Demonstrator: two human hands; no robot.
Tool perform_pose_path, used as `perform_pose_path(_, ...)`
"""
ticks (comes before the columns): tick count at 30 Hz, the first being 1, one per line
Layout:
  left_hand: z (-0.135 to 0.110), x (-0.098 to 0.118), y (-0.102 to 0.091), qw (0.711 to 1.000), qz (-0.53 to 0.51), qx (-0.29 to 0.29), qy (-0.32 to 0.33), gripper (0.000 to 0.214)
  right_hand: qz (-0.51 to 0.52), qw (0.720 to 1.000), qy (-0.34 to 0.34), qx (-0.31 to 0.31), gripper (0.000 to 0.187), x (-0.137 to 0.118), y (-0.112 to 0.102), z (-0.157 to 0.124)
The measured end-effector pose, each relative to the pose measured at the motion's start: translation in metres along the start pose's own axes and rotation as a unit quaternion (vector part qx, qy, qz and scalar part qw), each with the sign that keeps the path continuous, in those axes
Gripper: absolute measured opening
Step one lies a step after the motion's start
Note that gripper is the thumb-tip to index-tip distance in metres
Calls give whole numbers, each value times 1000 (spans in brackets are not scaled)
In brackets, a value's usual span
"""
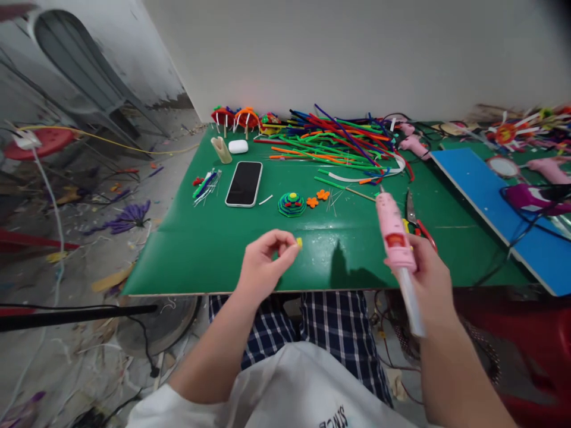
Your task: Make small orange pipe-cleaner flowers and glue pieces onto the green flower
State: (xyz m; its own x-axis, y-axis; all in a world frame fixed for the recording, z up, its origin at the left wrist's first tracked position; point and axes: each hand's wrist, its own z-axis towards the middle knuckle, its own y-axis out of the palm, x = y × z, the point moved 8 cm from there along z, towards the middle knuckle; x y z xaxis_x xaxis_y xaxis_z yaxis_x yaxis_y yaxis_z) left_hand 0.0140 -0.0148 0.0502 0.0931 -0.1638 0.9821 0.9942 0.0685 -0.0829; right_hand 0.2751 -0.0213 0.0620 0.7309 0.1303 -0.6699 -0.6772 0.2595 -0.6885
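Note:
Between the thumb and forefinger of my left hand (267, 261) is pinched a small yellow piece (299, 242), too small to make out fully. My right hand (426, 267) is wrapped round a pink glue gun (392, 229), its nozzle pointing away from me and a clear glue stick (411, 303) sticking out of its back. Past my left hand, a round piece coiled in green and blue with a yellow centre (292, 204) lies on the green table (214, 255). Two orange flower shapes (317, 198) sit just right of it. Scissors (413, 214) with red handles lie beyond my right hand.
A phone (244, 183) and a white case (238, 146) lie at the left. Colourful pipe cleaners (339, 137) are heaped along the back. At the right, a blue board (482, 202) carries more tools and cables. Scraps litter the floor (107, 249).

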Motion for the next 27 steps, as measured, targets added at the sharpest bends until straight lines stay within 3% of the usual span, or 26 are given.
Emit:
perform_pose_path(1,9,7,-6,986,142,15,80,5,-32,999,0,-10,39,5,8,3)
perform_pose_path(2,17,14,-7,952,261,23,161,6,-46,999,1,-20,39,10,16,6)
perform_pose_path(4,29,16,3,855,434,-12,285,10,-78,996,-8,-33,37,18,32,10)
perform_pose_path(6,39,8,13,756,550,-34,353,16,-96,994,-18,-48,36,25,48,12)
perform_pose_path(8,50,-3,15,729,575,-42,368,19,-104,993,-22,-58,36,29,59,11)
perform_pose_path(9,53,-13,21,699,606,-65,373,22,-106,992,-24,-60,36,30,62,11)
perform_pose_path(12,59,-34,26,682,624,-105,368,25,-104,992,-30,-62,37,31,65,10)
perform_pose_path(15,63,-47,26,690,626,-125,341,27,-98,992,-31,-66,37,32,65,10)
perform_pose_path(27,68,-50,29,682,645,-108,328,28,-98,992,-23,-72,35,32,65,10)
